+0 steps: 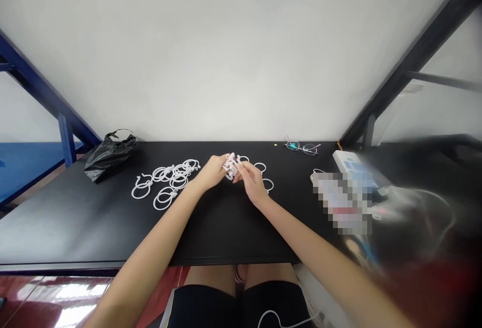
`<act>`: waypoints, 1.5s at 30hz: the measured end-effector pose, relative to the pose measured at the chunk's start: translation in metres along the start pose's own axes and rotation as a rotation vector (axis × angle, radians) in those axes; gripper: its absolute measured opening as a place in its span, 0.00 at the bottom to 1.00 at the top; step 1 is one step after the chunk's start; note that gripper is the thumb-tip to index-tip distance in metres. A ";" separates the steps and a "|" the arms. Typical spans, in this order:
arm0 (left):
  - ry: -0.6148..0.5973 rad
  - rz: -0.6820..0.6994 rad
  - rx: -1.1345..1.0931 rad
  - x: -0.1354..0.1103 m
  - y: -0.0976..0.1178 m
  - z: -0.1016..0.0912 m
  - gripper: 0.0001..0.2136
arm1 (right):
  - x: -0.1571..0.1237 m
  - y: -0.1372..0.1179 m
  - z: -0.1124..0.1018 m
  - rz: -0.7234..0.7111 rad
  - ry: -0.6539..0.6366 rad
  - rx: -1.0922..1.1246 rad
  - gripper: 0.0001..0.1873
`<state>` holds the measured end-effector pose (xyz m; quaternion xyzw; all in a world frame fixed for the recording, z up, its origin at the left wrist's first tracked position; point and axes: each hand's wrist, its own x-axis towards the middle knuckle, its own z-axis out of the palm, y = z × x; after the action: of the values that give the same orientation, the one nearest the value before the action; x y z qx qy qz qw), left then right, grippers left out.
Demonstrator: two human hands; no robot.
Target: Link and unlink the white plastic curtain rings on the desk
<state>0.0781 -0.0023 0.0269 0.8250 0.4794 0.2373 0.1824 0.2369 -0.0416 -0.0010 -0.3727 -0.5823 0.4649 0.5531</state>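
Over the middle of the black table, my left hand (pixel 214 171) and my right hand (pixel 253 180) meet around a bunch of small white plastic pieces (pixel 231 163). The fingers of both hands are closed on this bunch from either side; their exact kind is too small to tell. White rings (pixel 268 185) lie just beyond and to the right of my right hand, partly hidden by it. On the left of my left forearm is a loose group of thin white loops with small end pieces (pixel 178 177), several of them overlapping.
A crumpled black plastic bag (pixel 111 154) lies at the back left. Eyeglasses (pixel 302 147) rest near the wall. To the right are a white and blue box (pixel 354 167), a blurred-out flat item (pixel 341 205) and a clear plastic bag (pixel 410 222). Metal frame posts (pixel 66 134) flank the table.
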 end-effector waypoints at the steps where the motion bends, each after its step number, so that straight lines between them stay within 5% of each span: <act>1: -0.040 -0.039 0.031 0.001 -0.003 -0.012 0.08 | 0.001 -0.001 -0.002 0.005 0.042 0.008 0.21; 4: -0.157 -0.128 0.083 0.000 -0.022 -0.062 0.06 | 0.007 -0.005 -0.008 0.013 0.166 0.030 0.21; 7: -0.386 -0.366 0.183 -0.011 -0.047 -0.111 0.05 | 0.011 -0.006 -0.013 0.029 0.228 0.040 0.19; 11: -0.699 -0.652 0.026 -0.034 -0.075 -0.139 0.07 | 0.011 -0.003 -0.013 0.051 0.221 0.014 0.18; 19: -0.544 -0.767 0.078 -0.050 -0.094 -0.141 0.08 | 0.011 -0.004 -0.014 0.046 0.255 0.023 0.15; 30: -0.518 -0.833 0.201 -0.052 -0.076 -0.154 0.18 | 0.020 -0.010 -0.027 0.029 0.326 0.017 0.11; 32: -0.507 -0.810 0.248 -0.047 -0.072 -0.159 0.22 | 0.026 -0.010 -0.039 0.013 0.318 -0.061 0.09; 35: -0.467 -0.736 0.329 -0.030 -0.063 -0.163 0.23 | 0.034 -0.010 -0.062 -0.058 0.107 -0.466 0.08; 38: -0.394 -0.542 0.366 -0.006 -0.040 -0.144 0.20 | 0.038 -0.011 -0.082 -0.058 0.032 -0.739 0.08; 40: -0.276 -0.171 0.388 0.009 -0.016 -0.112 0.17 | 0.038 -0.013 -0.090 0.003 -0.031 -0.809 0.06; 42: -0.217 0.042 0.342 0.020 0.010 -0.069 0.16 | 0.037 -0.013 -0.095 0.079 -0.130 -0.836 0.06; 45: -0.227 0.071 0.355 0.032 0.038 -0.008 0.17 | 0.034 -0.013 -0.096 0.141 -0.247 -0.863 0.10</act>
<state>0.1138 0.0088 0.0607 0.8819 0.4608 0.0609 0.0786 0.3291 -0.0002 0.0173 -0.5498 -0.7575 0.2570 0.2405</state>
